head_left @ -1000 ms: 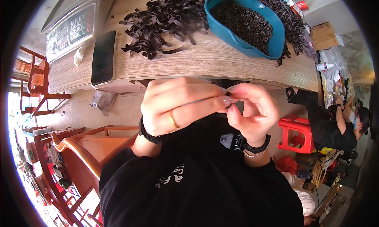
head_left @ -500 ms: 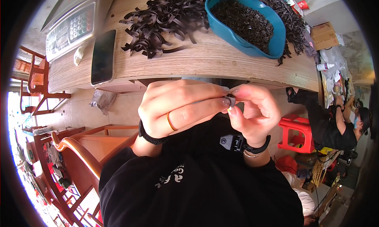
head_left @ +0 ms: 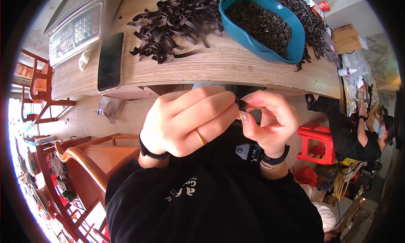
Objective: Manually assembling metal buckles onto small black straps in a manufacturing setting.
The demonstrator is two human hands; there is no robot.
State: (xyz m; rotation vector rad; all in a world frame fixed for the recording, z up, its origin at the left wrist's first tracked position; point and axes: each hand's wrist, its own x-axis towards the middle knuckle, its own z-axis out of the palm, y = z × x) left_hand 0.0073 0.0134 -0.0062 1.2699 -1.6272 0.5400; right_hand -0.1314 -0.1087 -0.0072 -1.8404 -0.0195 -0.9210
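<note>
Just off the table's front edge, my two hands meet at a small dark piece (head_left: pixel 241 104), mostly hidden by fingers; its exact kind cannot be made out. Its right side is pinched between thumb and forefinger of my right hand (head_left: pixel 273 121). My left hand (head_left: pixel 185 122), wearing a ring, has its fingers closed around the other side, with the thumb hidden. Beyond them on the table lies a loose pile of dark brown flat strips (head_left: pixel 177 25). To its right stands a teal tub (head_left: pixel 276 57) holding many small dark pieces.
A phone (head_left: pixel 110 61) and a scale with keys (head_left: pixel 78 32) occupy the wooden table's (head_left: pixel 219 72) left side. More dark strips (head_left: pixel 310 25) lie right of the tub. A red stool (head_left: pixel 316 143) and another person (head_left: pixel 363 137) are at right, a wooden chair (head_left: pixel 90 162) at left.
My left hand has turned, its knuckles lower and the fingers angled up toward the right hand. The held piece, greyish and more exposed before, is now darker and more covered. The table things stay put.
</note>
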